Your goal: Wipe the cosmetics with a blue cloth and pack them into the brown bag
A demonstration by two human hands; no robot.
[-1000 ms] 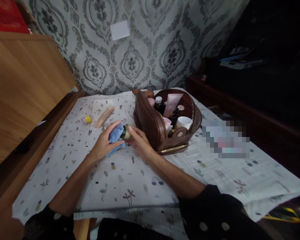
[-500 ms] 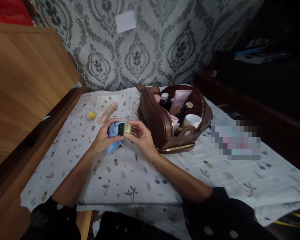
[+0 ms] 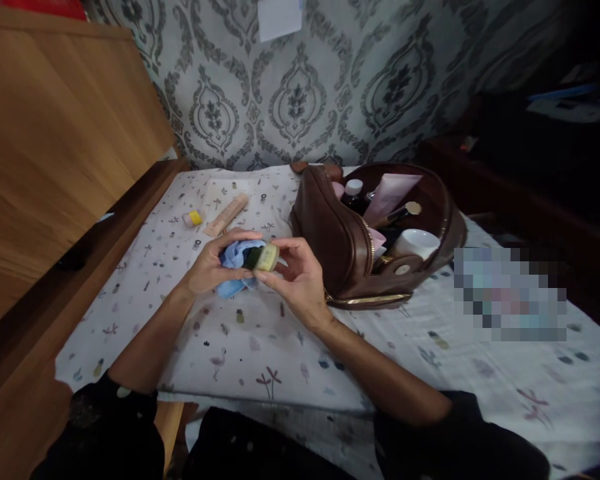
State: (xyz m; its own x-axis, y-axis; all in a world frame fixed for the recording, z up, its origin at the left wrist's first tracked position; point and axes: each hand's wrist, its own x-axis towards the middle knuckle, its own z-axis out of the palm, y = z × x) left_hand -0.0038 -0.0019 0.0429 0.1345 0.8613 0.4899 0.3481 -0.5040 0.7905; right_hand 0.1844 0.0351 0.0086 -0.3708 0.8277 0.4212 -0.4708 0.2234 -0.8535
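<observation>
Partly hidden jar (image 3: 267, 257), bunched blue cloth (image 3: 236, 255)

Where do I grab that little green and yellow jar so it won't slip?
Probably by the pale yellow end of the jar, from the right, thumb on the near side and fingers on the far side, like the right hand. The jar looks short and round, it's tipped sideways, and the left hand and blue cloth are at its dark green end.

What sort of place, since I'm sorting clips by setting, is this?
Probably a room in a home: patterned wallpaper, a white cloth printed with palms and pineapples, and an open brown bag of toiletries.
</observation>
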